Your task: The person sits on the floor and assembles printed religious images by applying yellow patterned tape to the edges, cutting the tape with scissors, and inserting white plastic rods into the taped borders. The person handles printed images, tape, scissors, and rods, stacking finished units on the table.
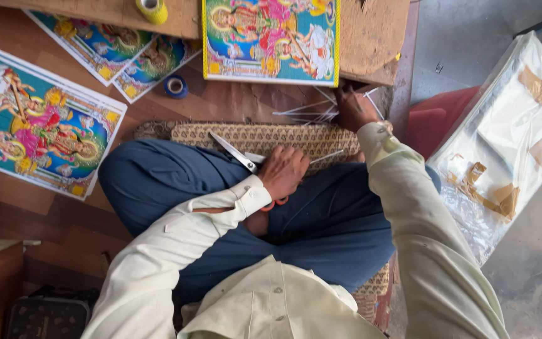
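The person sits cross-legged on a patterned mat [271, 135], seen from above.

The left hand [282, 171] lies on the lap, at about 6 o'clock from the framed print [271, 39]. Its fingers are curled around the orange handles of the scissors [239, 156]; the blades are shut and point toward 10 o'clock, across the mat's edge. A thin white strip [327, 156] runs out from under this hand toward 3 o'clock.

The right hand [354, 110] reaches forward to 12 o'clock, to just below the wooden board [371, 31] on which the framed print lies. Its fingers are bunched down onto a loose fan of white sticks [308, 113] on the floor; whether they pinch one cannot be told. The sticks spread from the hand mostly toward 9 o'clock, a few toward 1 o'clock.

At 10 o'clock from the left hand, a blue tape roll [175, 86] sits on the floor, with a yellow tape roll [152, 9] farther up on the board. Loose prints [39, 122] lie at 9 and 10 o'clock. At 3 o'clock from the right hand, well apart, a clear plastic packet [509, 132] holds white sheets marked with brown tape.
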The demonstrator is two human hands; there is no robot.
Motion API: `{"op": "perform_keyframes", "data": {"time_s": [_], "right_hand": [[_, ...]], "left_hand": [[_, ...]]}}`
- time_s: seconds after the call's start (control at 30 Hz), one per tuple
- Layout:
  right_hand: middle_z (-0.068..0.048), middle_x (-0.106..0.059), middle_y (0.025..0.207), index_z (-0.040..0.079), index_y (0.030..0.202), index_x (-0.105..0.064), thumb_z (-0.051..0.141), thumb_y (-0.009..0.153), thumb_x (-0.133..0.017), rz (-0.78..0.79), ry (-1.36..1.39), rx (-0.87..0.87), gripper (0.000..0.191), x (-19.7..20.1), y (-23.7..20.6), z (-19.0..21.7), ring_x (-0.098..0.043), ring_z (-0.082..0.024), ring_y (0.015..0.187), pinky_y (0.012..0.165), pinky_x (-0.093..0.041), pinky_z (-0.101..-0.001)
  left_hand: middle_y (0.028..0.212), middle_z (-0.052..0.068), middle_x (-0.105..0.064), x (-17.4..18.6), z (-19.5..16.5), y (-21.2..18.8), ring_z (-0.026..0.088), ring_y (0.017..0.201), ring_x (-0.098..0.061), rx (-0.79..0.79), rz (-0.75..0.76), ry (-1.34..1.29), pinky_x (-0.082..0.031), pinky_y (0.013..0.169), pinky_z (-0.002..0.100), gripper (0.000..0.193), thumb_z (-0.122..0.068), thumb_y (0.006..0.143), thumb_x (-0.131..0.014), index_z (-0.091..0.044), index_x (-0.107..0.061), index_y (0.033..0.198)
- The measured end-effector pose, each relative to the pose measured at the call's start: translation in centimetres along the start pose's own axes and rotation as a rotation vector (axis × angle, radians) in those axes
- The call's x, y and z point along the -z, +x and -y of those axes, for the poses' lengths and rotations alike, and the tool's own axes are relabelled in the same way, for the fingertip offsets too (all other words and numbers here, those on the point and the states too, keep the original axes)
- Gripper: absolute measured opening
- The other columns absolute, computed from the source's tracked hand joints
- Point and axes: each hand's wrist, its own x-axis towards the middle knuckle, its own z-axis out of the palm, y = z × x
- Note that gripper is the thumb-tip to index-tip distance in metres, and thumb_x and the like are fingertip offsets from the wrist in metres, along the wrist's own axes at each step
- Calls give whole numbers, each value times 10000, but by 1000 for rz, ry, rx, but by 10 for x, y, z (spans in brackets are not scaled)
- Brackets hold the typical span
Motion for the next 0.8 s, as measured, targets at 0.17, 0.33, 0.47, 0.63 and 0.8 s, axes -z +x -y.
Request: {"op": "perform_keyframes", "data": {"time_s": [0.17, 0.33, 0.47, 0.63, 0.8], "right_hand": [[-233, -718, 1103, 31, 1159, -695, 201, 781, -867, 24, 28, -113, 448, -6, 6, 0, -705, -429, 968, 815, -584, -498], [-212, -743, 1013, 81, 994, -787, 145, 866, -717, 68, -160, 66, 160, 1, 4, 3, -726, -405, 935, 812, -586, -498], [-252, -730, 1017, 38, 994, -780, 132, 848, -693, 133, -109, -82, 194, 13, 1, 1, -713, -429, 960, 815, -586, -500], [-292, -707, 1052, -8, 1008, -765, 222, 759, -789, 68, -54, -104, 340, 13, -3, -26, -697, -439, 994, 853, -582, -479], [-206, -759, 993, 6, 944, -795, 272, 716, -864, 177, 77, -454, 357, 43, -19, -104, -740, -370, 939, 876, -588, -434]], "left_hand": [[850, 71, -624, -22, 15, 0, 258, 888, -615, -38, 75, -14, -451, 804, 417, 35, -117, 821, -686, -108, -685, 787], [807, 72, -628, -22, 18, 3, 269, 857, -627, 13, 106, -100, -462, 820, 433, 24, -95, 755, -685, -101, -694, 733], [846, 98, -668, -10, 23, 9, 312, 887, -657, 104, 81, -314, -480, 850, 457, 86, -149, 797, -710, -70, -677, 784], [862, 130, -693, 3, 28, 13, 357, 860, -682, 323, 88, -547, -523, 763, 481, 172, -199, 846, -733, -46, -656, 831], [796, 123, -725, 11, 31, 17, 299, 725, -720, 423, -40, -628, -550, 654, 423, 126, -174, 860, -734, -54, -696, 853]]}}
